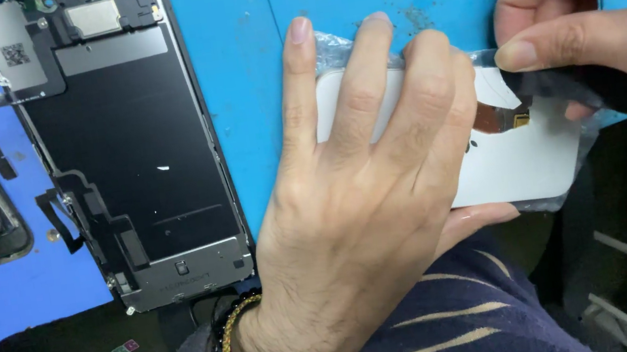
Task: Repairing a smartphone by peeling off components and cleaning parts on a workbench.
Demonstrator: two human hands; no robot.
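Bright blue matte surface (248, 62), scuffed and speckled with dark debris, ends at a dark edge nearest the viewer. Left hand (360, 218), wrist ringed by a braided bracelet (233, 351), lies flat with its fingers (366, 87) spread and pressed on a glossy white phone back panel (524, 163) in crinkled clear plastic film (332, 47). Beyond those fingertips, right hand (593, 14) pinches a black flat strip (562, 84) over the panel. Farther left of the fingers lies a rectangular display assembly (129, 145), dull grey metal plating upward.
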